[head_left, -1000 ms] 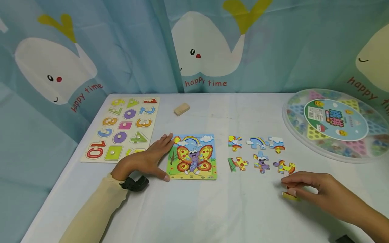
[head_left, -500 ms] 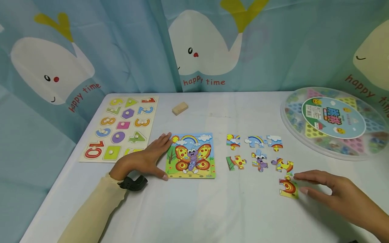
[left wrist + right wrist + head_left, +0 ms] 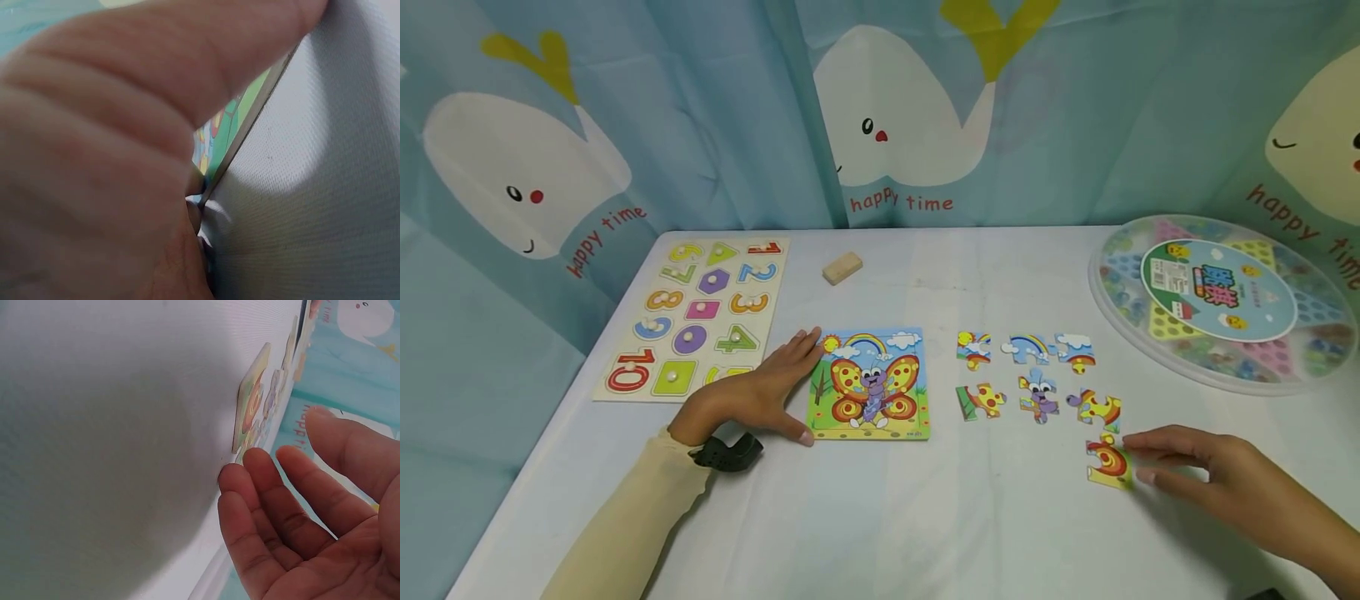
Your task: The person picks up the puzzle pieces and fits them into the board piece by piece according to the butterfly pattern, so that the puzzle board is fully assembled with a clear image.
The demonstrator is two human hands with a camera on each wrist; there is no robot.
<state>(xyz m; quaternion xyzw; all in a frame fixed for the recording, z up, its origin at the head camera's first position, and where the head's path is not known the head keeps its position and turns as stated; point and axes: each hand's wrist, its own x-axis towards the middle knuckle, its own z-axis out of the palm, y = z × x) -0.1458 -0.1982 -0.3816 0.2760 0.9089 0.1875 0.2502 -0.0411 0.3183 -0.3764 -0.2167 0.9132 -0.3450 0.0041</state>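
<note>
Head view: The lower-right corner piece (image 3: 1108, 465), with its red and orange spiral, lies flat on the bench (image 3: 925, 525) in the lower right of the frame. One second ago it was tilted up and pinched by the right hand (image 3: 1221, 475); it is now set down. The right hand is released, thumb and forefinger parted just beside the piece's right edge; whether a fingertip still brushes it cannot be told. The piece sits just below the yellow wing piece (image 3: 1097, 408); contact between the two cannot be confirmed. Six loose pieces lie above it, right of centre, in two rows of three. The butterfly board (image 3: 867, 385) is at centre, its picture showing. The left hand (image 3: 763, 400) is also relaxed, fingers extended along the board's left edge, thumb at its lower-left corner, unchanged over the last second. Judged from this layout, the seventh piece now begins a third row, with that row's left and middle places unfilled.

Left wrist view: The thumb crosses the upper part of the frame over the board's edge. The fingers are mostly hidden.

Right wrist view: The fingers, right of centre, are loosely curved with nothing between them. The corner piece is beyond the fingertips, upper centre-right.
</note>
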